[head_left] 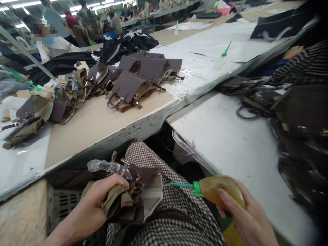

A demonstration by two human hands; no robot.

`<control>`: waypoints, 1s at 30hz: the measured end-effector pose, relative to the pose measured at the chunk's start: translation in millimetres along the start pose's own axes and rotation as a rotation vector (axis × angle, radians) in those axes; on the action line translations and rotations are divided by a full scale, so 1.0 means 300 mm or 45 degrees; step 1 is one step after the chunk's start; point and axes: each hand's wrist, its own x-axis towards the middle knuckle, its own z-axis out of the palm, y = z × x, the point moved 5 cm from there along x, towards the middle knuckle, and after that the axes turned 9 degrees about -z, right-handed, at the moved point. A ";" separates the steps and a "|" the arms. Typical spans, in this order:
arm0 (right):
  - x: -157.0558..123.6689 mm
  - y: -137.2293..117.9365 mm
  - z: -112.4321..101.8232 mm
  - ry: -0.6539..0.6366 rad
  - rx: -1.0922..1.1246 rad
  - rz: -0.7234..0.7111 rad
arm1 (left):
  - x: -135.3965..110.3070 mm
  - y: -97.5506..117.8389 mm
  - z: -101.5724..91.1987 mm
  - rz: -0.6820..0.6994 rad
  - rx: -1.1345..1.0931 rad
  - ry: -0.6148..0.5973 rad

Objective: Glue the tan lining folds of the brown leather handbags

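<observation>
My left hand is closed round a dark brown handbag on my lap, gripping its bunched olive lining. The bag's handle is wrapped in clear plastic, and gold-coloured buckles show beside it. A pale inner face of the bag is turned to the right. In my right hand is a yellowish squeeze bottle with a green collar and a thin teal nozzle. The nozzle points left at the bag, with a gap between them. Part of the bottle is hidden by my fingers.
Several brown handbags lie on the long table ahead. A white side table at my right carries dark bags near a person in a striped sleeve. A grey plastic crate stands below left. Another bottle stands farther off.
</observation>
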 end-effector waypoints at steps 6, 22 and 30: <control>0.048 -0.026 0.077 -0.152 -0.195 0.025 | -0.004 0.021 0.022 0.103 0.060 -0.033; 0.113 -0.034 0.190 -0.452 -0.400 -0.122 | -0.002 0.035 0.063 0.196 0.085 -0.140; 0.047 0.064 0.152 -0.233 0.725 0.535 | -0.017 0.041 0.035 0.408 0.542 0.140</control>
